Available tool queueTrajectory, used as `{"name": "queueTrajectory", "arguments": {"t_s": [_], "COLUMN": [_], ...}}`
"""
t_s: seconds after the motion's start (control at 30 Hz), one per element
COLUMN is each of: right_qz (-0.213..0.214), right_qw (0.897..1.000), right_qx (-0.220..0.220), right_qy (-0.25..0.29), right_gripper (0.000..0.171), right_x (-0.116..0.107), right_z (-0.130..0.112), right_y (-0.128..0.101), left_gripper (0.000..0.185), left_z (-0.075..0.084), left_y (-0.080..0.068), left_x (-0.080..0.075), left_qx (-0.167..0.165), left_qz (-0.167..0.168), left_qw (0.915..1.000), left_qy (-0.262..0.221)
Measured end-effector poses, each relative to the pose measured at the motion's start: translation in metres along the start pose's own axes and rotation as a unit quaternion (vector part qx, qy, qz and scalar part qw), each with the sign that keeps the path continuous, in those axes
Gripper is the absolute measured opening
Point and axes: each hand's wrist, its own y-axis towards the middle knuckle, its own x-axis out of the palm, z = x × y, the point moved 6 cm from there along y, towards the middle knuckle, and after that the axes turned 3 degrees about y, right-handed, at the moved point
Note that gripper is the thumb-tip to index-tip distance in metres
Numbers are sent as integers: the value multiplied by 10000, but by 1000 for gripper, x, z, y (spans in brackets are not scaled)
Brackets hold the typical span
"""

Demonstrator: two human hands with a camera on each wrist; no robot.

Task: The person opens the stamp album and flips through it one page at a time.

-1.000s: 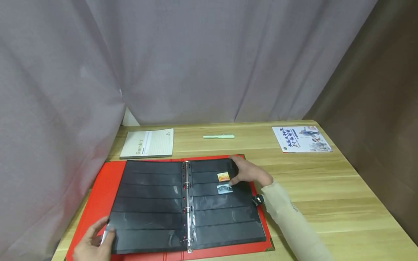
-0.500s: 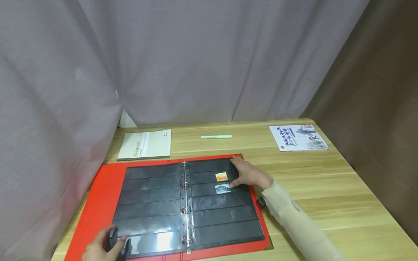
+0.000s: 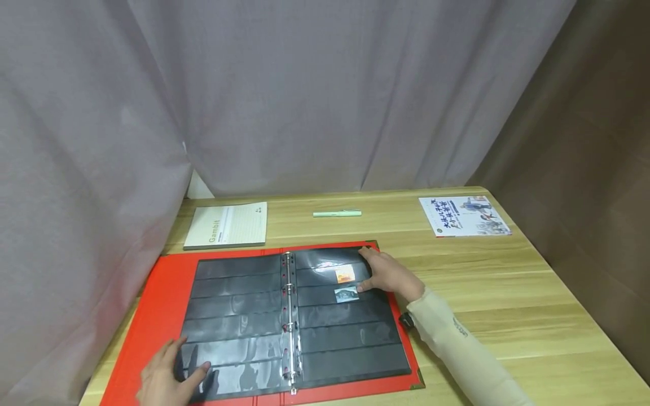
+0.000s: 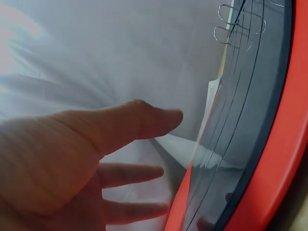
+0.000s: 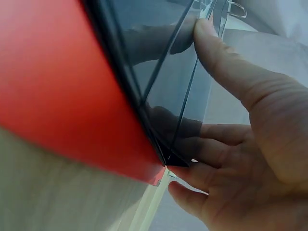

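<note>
A red ring-bound stamp album (image 3: 152, 304) lies spread out, with a black strip-pocket page on each side of its metal rings (image 3: 289, 307). My left hand (image 3: 170, 375) hovers at the lower left corner of the left page (image 3: 236, 324), thumb and fingers spread and holding nothing. On the upper right of the right page (image 3: 350, 332) rests my right hand (image 3: 391, 276). Its thumb presses beside a bluish-grey stamp (image 3: 346, 294), while the other fingers reach the page's top corner. Just above that stamp sits an orange and yellow one (image 3: 345, 274).
Behind the album, a cream notebook (image 3: 225, 225) lies at the back left and a pale green pen (image 3: 337, 213) in the middle. A white illustrated booklet (image 3: 464, 216) is at the back right. Grey curtains (image 3: 304, 101) hang behind the wooden table (image 3: 482, 270).
The left page has settled flat, and my left hand has let go of its edge, spreading its fingers and shifting slightly right. My right hand has stayed at the right page's upper corner.
</note>
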Motion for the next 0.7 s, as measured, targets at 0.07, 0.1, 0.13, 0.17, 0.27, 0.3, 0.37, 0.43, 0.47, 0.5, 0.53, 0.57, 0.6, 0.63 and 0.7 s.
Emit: {"name": "queueTrajectory", "arguments": {"t_s": [0.07,0.1,0.13,0.17,0.27,0.3,0.37,0.43,0.47,0.5,0.53,0.57,0.6,0.63,0.7], "right_qz": [98,146,192,242,342,363,403,434,452,477,489,501,505,520,544], "right_qw": [9999,9999,9998,9996,9992,9992,9990,9987,9984,9980,9973,9966,9959,9954,9947], "right_qx": [-64,-88,-113,-158,-197,-188,-194,-164,-128,-98,-50,16,87,142,203], "right_qy": [-1,-1,-2,-17,-38,-31,38,193,303,410,547,659,748,796,847], "right_gripper": [98,97,96,96,96,97,99,101,103,105,107,109,110,112,113], "right_x": [-1,-1,-2,-2,-4,-4,-6,-7,-8,-9,-10,-11,-12,-12,-13], "right_z": [-1,-2,-3,-4,-7,-8,-9,-10,-10,-10,-9,-9,-8,-7,-5], "right_y": [-1,-2,-2,-3,-4,-5,-6,-8,-9,-11,-12,-13,-14,-15,-17], "left_gripper": [82,83,85,87,92,95,99,104,106,107,109,110,110,111,111], "left_z": [6,9,11,14,21,23,27,31,34,35,36,37,38,39,40], "left_y": [2,3,4,5,7,8,9,10,11,11,11,11,12,11,11], "left_x": [2,3,4,5,9,11,15,18,19,21,23,24,26,27,30], "left_qx": [145,225,295,366,537,567,615,675,721,753,776,798,806,808,809], "left_qz": [-129,-181,-242,-292,-440,-493,-582,-668,-698,-721,-747,-763,-776,-781,-772], "left_qw": [9998,9996,9992,9988,9975,9970,9963,9954,9949,9945,9941,9937,9935,9934,9931], "left_qy": [36,60,108,132,144,166,135,107,106,115,126,166,209,246,341]}}
